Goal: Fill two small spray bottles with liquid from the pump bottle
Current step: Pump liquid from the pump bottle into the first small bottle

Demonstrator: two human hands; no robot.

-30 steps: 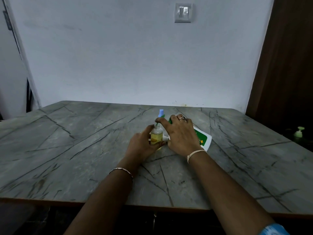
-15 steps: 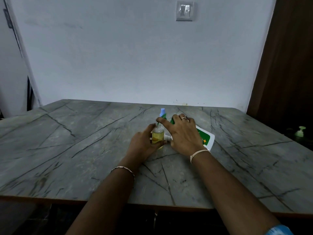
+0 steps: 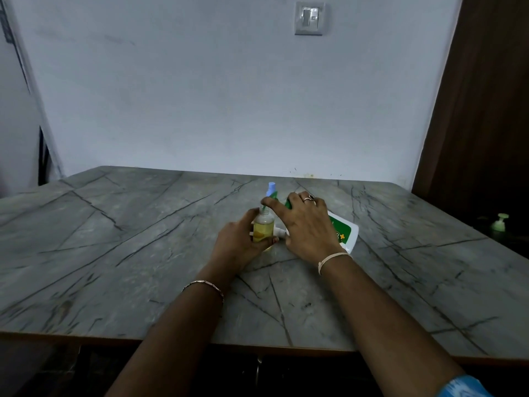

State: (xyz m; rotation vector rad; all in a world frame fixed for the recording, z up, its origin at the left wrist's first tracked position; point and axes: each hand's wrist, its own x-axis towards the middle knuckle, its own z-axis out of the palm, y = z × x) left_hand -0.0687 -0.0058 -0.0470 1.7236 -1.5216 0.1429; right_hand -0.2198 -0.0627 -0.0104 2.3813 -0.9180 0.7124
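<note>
Yellow liquid (image 3: 262, 235) in spray bottle (image 3: 264, 218), held in grip of left hand (image 3: 237, 242); right hand (image 3: 306, 224) clasps pump bottle (image 3: 347, 234).

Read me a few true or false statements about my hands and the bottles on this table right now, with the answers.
1. The left hand grips a small bottle holding yellow liquid. True.
2. The white bottle with a green label stands upright, untouched. False: it is tilted over, and the right hand holds it.
3. A light switch is on the wall. True.
4. Both wrists are bare. False: a bracelet circles the left wrist and a pale band the right.
5. The table is plain white. False: it is grey with dark veins.
</note>
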